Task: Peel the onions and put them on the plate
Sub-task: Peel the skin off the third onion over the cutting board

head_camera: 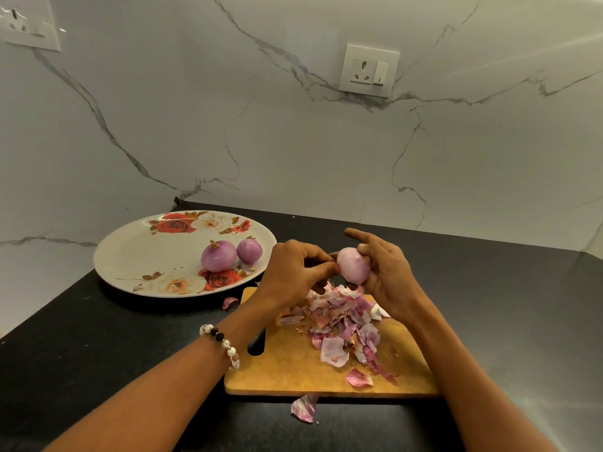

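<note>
Two sockets show on the white marble-veined wall, one switch plate point(369, 70) upper centre-right of the frame, another point(29, 24) at the top left corner. Black surface point(98, 347) fills the lower half, meeting the wall along a slanted back edge. Wooden cutting board point(293, 367) lies lower centre, slot handle at its left end, covered mid-board by a heap of purple-white onion skins point(342, 324). Loose skin bits lie off the board: one point(305, 408) just below its front edge, one point(230, 302) between board and plate. Onion in hand point(354, 265), centre-right of the frame, held above the board's far end: pale pink, smooth, mostly peeled, glossy. Right hand point(388, 272) cups it from the right side, fingers curled round it, index finger sticking out toward the wall. Left hand point(293, 272) sits just left of it, fingertips pinched together at the onion's left end; whether they hold a strip of skin is too small to tell. Beaded bracelet point(222, 345) on the left wrist. Floral plate point(130, 252), white with red roses, sits left of centre on the surface; it holds two peeled purple onions near its right side, the larger point(218, 256) touching or just beside the smaller point(249, 251).
</note>
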{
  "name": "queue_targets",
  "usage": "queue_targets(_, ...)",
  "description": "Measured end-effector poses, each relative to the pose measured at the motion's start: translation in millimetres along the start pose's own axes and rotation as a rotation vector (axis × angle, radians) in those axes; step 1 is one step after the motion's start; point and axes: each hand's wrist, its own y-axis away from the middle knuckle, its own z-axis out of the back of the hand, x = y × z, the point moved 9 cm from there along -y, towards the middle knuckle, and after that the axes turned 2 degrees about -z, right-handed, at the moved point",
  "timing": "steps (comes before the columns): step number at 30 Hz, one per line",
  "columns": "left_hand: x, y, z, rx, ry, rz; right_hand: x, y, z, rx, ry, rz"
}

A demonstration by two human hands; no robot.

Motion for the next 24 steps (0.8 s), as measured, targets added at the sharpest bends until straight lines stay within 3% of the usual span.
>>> queue_targets(6,-7,0,-7,0.076,-0.019,-0.043,2,-3,7,-0.044,0.122,0.035)
queue_targets(16,-24,-1,14,-0.136,-0.164,-0.238,3,2,2,0.003,0.154,0.029)
queue_targets(24,-25,-1,10,-0.112,-0.227,-0.289,6,5,-7,0.108,0.129,0.053)
